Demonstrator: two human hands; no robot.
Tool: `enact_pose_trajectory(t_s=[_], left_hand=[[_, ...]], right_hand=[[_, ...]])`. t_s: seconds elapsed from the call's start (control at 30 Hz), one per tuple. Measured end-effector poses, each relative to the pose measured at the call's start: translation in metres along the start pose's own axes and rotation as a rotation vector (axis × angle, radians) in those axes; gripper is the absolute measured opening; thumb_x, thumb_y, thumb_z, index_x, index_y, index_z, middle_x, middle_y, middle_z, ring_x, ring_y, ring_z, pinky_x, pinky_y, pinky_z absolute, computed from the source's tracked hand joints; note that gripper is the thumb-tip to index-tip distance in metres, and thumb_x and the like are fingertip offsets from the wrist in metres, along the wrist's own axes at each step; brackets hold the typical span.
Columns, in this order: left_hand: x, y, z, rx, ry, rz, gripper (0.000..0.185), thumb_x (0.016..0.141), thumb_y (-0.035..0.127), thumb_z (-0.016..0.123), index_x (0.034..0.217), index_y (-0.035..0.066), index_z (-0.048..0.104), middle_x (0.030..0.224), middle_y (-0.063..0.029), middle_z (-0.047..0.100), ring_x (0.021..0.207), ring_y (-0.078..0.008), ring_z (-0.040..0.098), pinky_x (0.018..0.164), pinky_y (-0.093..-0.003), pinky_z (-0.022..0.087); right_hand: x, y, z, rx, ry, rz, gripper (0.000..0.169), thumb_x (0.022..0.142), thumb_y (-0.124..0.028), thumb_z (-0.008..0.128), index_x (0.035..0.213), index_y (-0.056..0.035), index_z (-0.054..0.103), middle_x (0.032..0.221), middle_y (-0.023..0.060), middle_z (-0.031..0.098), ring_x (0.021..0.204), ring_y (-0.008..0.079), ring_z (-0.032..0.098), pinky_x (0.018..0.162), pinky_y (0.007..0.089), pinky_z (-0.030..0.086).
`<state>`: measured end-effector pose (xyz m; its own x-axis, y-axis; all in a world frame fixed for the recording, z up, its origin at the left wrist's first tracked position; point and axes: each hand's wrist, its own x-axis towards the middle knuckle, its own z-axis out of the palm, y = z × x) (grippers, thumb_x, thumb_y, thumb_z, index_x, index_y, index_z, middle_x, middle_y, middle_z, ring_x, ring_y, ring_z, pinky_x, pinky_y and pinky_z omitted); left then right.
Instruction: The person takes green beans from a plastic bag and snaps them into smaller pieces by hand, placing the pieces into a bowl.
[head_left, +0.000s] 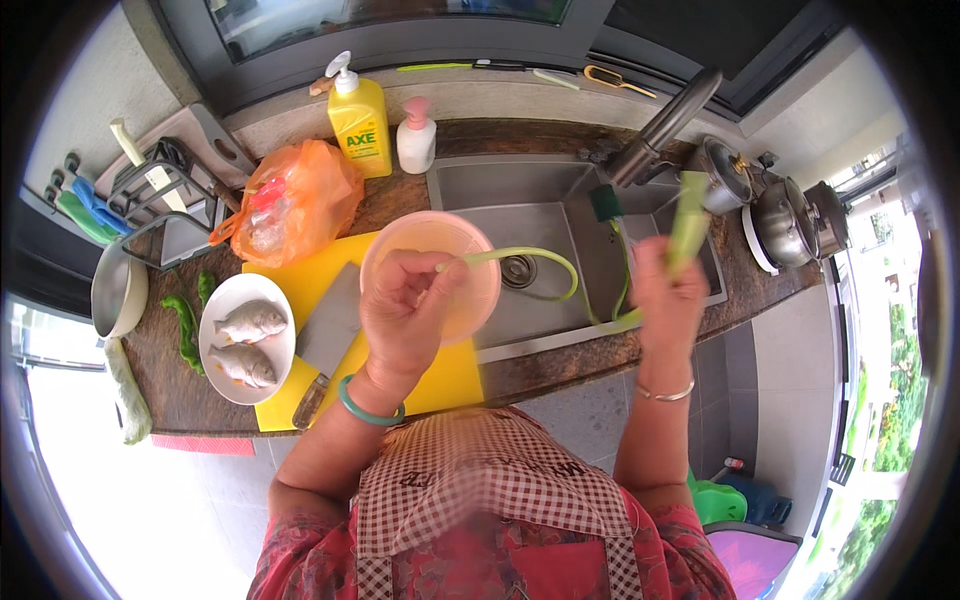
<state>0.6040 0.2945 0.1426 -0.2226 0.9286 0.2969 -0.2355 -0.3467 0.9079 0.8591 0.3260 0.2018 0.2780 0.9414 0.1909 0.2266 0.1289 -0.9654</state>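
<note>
My left hand (409, 311) pinches the end of a long, thin green vegetable stalk (540, 255) between thumb and fingers, above a pink plastic colander (480, 309). The stalk curves over the sink towards my right hand (670, 296), which is raised, blurred and closed around a wider, pale green length (688, 225). Whether both are one piece, I cannot tell. Under the colander's edge lies a yellow cutting board (442, 382). A cleaver (330, 322) rests on it, left of my left hand. Two whole fish (250, 321) lie on a white oval plate (212, 375) overlapping the board's left side.
Green peppers (180, 330) lie left of the plate, near a pan (121, 289). Behind the board stand an orange plastic bag (322, 195), a yellow AXE bottle (360, 124) and a pump bottle (416, 142). The steel sink (495, 180) has a dark faucet (660, 131); pots (784, 221) stand right.
</note>
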Motion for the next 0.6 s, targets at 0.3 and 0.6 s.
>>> enact_pose_trajectory(t_s=[0.3,0.6], left_hand=[[-0.021,-0.01,0.047,0.412,-0.224,0.327,0.027,0.079,-0.005,0.076,0.102,0.002,0.065,0.098,-0.0122,0.07,0.088,-0.0204,0.068,0.076,-0.0296,0.054],[-0.016,0.018,0.048,0.572,-0.356,0.201,0.017,0.081,-0.005,0.07,0.097,-0.001,0.07,0.091,-0.015,0.071,0.081,-0.0251,0.07,0.072,-0.0311,0.054]], right_hand=[[-0.035,0.035,0.041,0.584,-0.427,0.566,0.02,0.094,-0.023,0.068,0.101,-0.0041,0.068,0.066,-0.0072,0.052,0.048,-0.0001,0.032,0.044,0.0193,0.022],[-0.021,0.037,0.03,0.597,-0.441,0.665,0.019,0.091,-0.022,0.071,0.083,-0.0055,0.065,0.057,-0.0098,0.042,0.043,0.0,0.028,0.042,0.0207,0.019]])
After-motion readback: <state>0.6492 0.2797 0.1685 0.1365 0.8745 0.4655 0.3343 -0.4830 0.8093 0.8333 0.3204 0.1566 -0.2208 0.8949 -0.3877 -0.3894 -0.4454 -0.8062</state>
